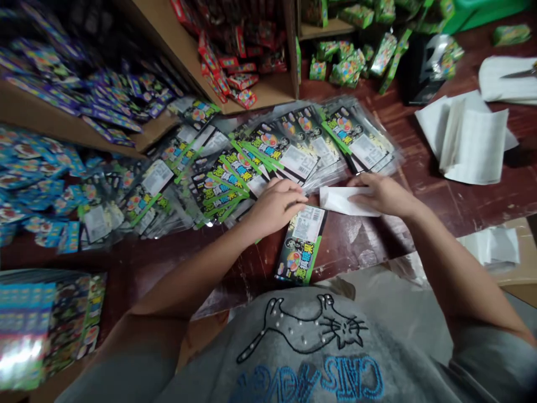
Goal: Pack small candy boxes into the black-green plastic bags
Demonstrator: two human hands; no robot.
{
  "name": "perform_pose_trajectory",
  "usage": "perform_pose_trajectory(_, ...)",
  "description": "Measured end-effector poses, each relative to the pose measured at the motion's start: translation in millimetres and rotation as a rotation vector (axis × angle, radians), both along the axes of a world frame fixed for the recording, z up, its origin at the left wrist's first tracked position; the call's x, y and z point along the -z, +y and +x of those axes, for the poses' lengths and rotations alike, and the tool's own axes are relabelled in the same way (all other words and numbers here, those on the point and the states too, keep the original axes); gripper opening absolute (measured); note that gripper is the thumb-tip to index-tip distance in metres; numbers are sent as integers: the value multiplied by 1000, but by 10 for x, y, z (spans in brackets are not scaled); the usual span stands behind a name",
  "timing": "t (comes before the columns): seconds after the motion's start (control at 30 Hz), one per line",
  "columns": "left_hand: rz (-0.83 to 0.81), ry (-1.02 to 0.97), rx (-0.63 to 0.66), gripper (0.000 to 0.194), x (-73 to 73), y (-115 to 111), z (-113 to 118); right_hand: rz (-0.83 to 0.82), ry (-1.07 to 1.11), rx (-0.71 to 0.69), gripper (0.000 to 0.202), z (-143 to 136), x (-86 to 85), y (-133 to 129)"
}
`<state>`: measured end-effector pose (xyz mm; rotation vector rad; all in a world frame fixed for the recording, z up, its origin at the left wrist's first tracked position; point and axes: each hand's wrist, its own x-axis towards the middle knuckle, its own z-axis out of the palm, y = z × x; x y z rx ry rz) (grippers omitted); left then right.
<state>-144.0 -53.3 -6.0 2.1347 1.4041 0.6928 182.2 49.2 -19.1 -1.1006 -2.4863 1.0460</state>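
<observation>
A black and green packet [302, 246] with a white barcode label lies on the table before me. My left hand [279, 202] rests at its upper left end, fingers bent and slightly apart, the thumb over the packet's top. In my right hand [380, 195] is a folded strip of white paper [342, 200], gripped at its right part and lying close to the packet's upper right corner. Beyond both hands spread overlapping clear bags with black and green cards [268, 146], many carrying white labels. What the left fingertips press on is partly hidden.
Cardboard boxes hold purple packets [113, 98] and red packets [235, 73]. Green packets [350, 66] lie at the back, blue ones [37, 184] at left. White paper sheets [482, 137], a black dispenser [423, 73] and scissors [520, 73] lie at right. Printed sheets [29, 330] are stacked lower left.
</observation>
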Motion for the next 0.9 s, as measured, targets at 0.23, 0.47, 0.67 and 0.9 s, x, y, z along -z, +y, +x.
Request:
perform_pose_trajectory(0.23,-160,-537,55,76,-111,482,356,-248,327,219,46,-108,-208,-103)
perform_pose_trajectory(0.47,-151,-650,-147,32,-7,496,652,-135,484,317,61,-36,-233,-95)
perform_pose_trajectory(0.67,-288,-735,-272,32,85,455,681,-285,645,589,43,-97,-173,-337)
perform_pose_trajectory(0.9,-307,-658,-175,31,36,425,703,-539,740,630,50,-57,-242,-372)
